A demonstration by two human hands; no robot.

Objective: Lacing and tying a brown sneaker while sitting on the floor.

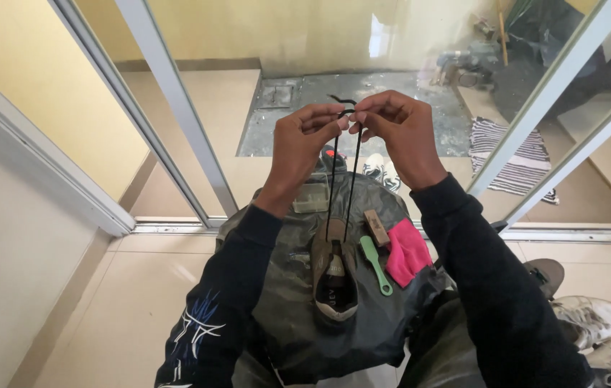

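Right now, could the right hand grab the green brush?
Probably not yet: the right hand is pinching the black lace up high with the left hand. The green brush lies uncovered below, beside the shoe.

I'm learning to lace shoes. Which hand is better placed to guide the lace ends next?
Probably the right hand: its fingertips pinch the black lace at the very top, where the loose ends stick out. The left hand pinches just beside it, holding the strands taut above the shoe.

Shoe (335,276) on plastic sheet (284,302), toothbrush (376,264), brush (376,227) and cloth (407,251) to its right.
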